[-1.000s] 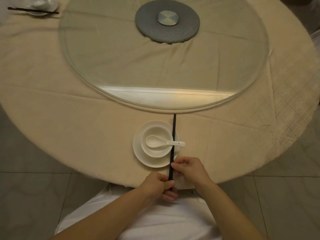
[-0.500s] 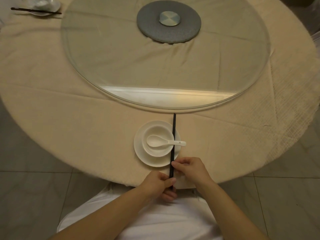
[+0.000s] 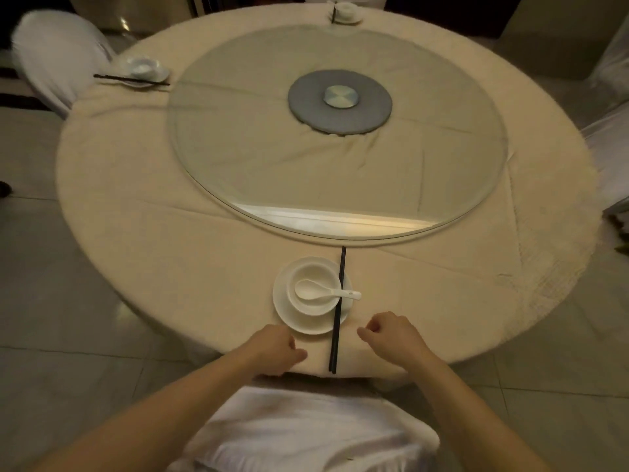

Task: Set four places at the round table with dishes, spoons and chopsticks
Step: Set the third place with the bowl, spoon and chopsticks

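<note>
A white plate sits near the table's front edge with a white bowl on it and a white spoon lying in the bowl. A pair of dark chopsticks lies across the plate's right rim, pointing away from me. My left hand is left of the chopsticks, fingers curled, holding nothing. My right hand is to their right, fingers loosely curled, also holding nothing. A second place setting lies at the far left and a third place setting at the far edge.
The round table has a beige cloth and a large glass turntable on a grey hub. White-covered chairs stand at the far left, at the right and directly below me.
Both hands have let go of the chopsticks and moved apart to either side. The view has pulled back and tilted up, showing the whole table.
</note>
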`<state>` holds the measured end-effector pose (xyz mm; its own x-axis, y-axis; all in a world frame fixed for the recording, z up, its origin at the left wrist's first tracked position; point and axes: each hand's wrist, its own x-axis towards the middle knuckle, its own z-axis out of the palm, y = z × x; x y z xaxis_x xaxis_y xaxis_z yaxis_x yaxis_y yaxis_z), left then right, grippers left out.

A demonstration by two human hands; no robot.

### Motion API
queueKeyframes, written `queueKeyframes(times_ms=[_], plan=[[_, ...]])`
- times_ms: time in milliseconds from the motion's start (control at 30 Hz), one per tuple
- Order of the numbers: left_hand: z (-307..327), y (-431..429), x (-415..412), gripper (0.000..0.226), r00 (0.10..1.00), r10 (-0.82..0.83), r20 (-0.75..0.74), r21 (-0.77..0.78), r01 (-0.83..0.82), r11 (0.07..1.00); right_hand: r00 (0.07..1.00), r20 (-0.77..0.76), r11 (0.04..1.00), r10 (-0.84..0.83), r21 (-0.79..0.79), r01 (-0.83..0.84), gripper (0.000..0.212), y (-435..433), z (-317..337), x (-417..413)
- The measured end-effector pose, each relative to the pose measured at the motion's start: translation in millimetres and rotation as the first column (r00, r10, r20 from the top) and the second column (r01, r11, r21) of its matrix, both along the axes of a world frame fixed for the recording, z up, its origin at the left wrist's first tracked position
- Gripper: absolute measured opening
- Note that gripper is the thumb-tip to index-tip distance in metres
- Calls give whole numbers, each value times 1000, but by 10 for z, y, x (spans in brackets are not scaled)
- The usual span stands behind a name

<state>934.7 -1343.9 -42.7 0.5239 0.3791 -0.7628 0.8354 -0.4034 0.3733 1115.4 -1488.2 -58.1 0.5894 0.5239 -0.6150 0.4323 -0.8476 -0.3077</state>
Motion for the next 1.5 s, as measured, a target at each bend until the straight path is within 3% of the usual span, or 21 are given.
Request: queueKeyframes(times_ms=[133, 267, 467, 800, 933, 1167, 1500], plan=[[463, 158, -13, 33, 994, -15, 107, 165, -3, 986, 974, 191, 991, 122, 28, -130, 35, 64, 497, 49], [953, 278, 26, 37, 973, -46, 226, 416, -54, 908, 911, 335, 959, 241, 62, -276, 46, 123, 1111, 95], [1805, 288, 81, 44, 946, -73, 315, 552, -120, 825, 822, 492, 916, 287, 109, -385, 46, 140, 2026, 100], [2894, 236, -299, 65, 879, -86, 469, 684, -300, 665, 668, 700, 754, 251, 291, -589, 76, 398, 3130, -184], [3245, 406, -739, 68, 862, -32, 506, 697, -387, 604, 657, 709, 672, 257, 357, -649, 77, 756, 3553, -504], [3801, 824, -1883, 67, 842, 123, 526, 754, -528, 392, 582, 747, 434, 320, 430, -791, 77, 1601, 4067, -1456], [4053, 1500, -4060, 63, 753, 445, 485, 789, -596, 150, 427, 744, 159, 513, 406, -900, 78, 3197, 4203, -3382]])
